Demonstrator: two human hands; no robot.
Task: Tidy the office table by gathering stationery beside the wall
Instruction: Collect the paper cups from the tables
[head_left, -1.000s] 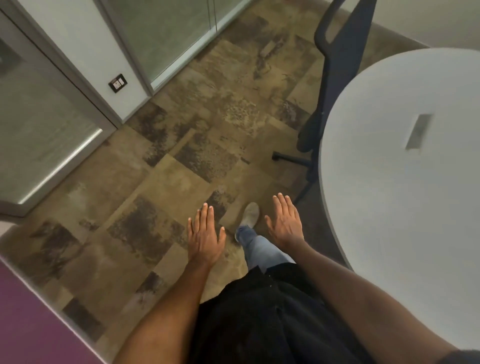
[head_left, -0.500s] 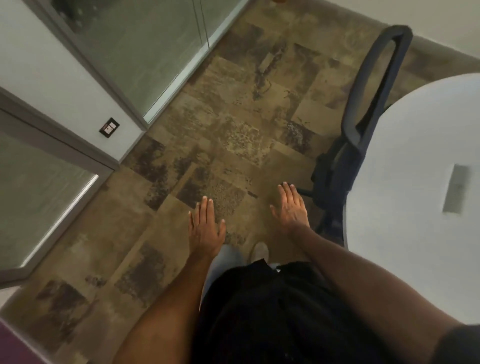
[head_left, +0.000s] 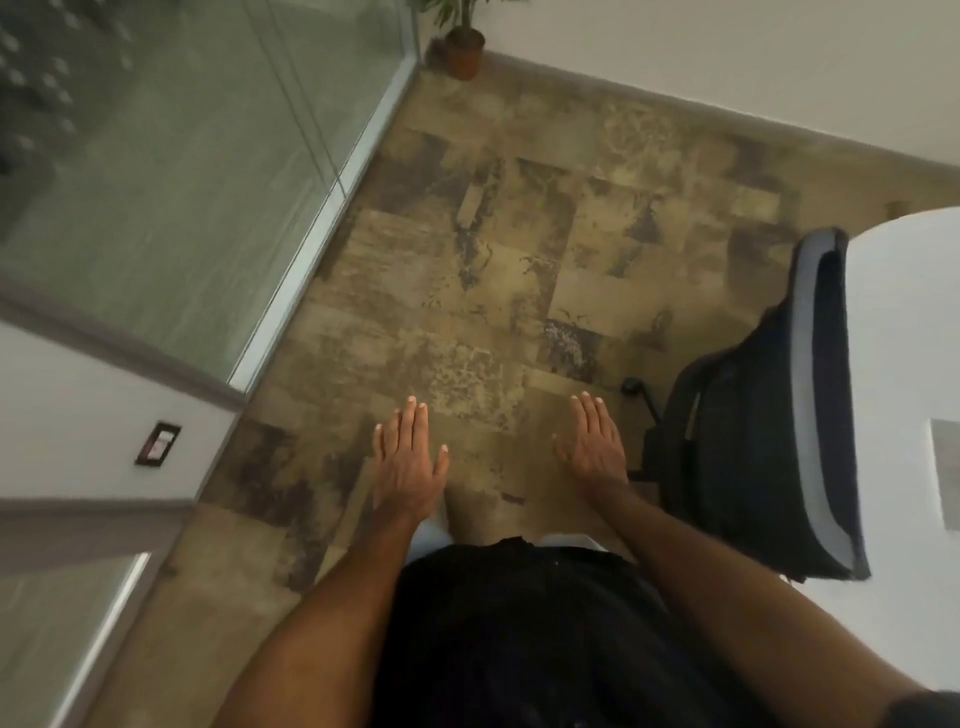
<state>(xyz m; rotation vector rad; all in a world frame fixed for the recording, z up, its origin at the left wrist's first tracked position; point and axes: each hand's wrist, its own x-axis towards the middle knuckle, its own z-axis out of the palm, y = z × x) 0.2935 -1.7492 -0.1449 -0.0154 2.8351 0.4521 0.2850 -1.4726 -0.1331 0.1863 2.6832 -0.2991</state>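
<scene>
My left hand (head_left: 408, 460) and my right hand (head_left: 595, 447) are held out flat in front of me over the carpet, fingers extended, palms down, holding nothing. The white office table (head_left: 904, 332) runs along the right edge of the view, with a grey rectangular cable cover (head_left: 945, 467) set into its top. No stationery is visible in this view. The right hand is a little left of the chair, apart from the table.
A dark mesh office chair (head_left: 769, 431) stands pushed against the table's left edge. Glass partitions (head_left: 171, 197) line the left side, with a wall socket (head_left: 158, 444) below. A potted plant (head_left: 462, 49) sits in the far corner by the white wall. Patterned brown carpet lies ahead.
The view has swung forward and left: the table slid toward the right edge, the chair came nearer, and the far wall and plant appeared. Both hands stay flat and empty.
</scene>
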